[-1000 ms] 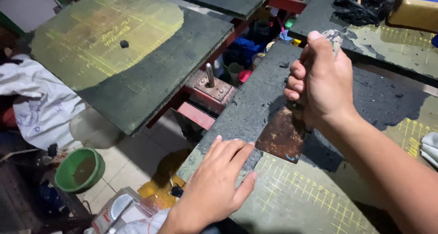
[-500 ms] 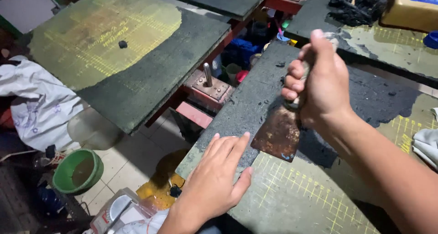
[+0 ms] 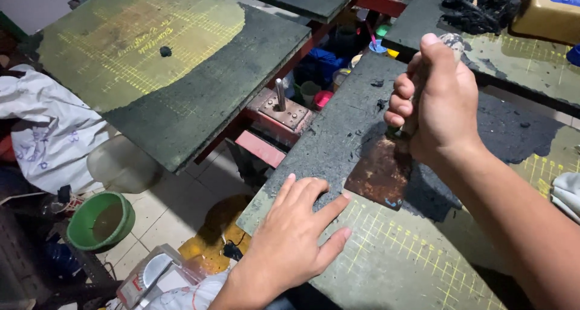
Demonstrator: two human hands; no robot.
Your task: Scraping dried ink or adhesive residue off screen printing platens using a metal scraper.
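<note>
Fingers of my right hand are curled tight round the handle of a rusty scraper, thumb up on top, so the fist hides nearly all of the handle. Its wide brown blade sits on the near printing board, tilted, with the lower edge touching the surface right where the dark crusted coating meets the cleaned green part with its yellow grid lines. I read the blade as pressed flat along that edge, though the shadow under my wrist makes the exact contact hard to judge.

My left hand lies palm down on the near left corner of the same board, fingers spread wide and holding nothing, fingertips just short of the blade's lower left corner.

To the left, well apart across a gap, a second board is partly stripped to green, with a small black lump lying on it. Between the boards I see a reddish metal bracket with an upright pin. Down on the tiled floor sit a green bowl and a patch of yellow spill, and a crumpled white cloth lies at the far left. A heap of black scrapings rests on the board at the top right, beside a yellow container.
</note>
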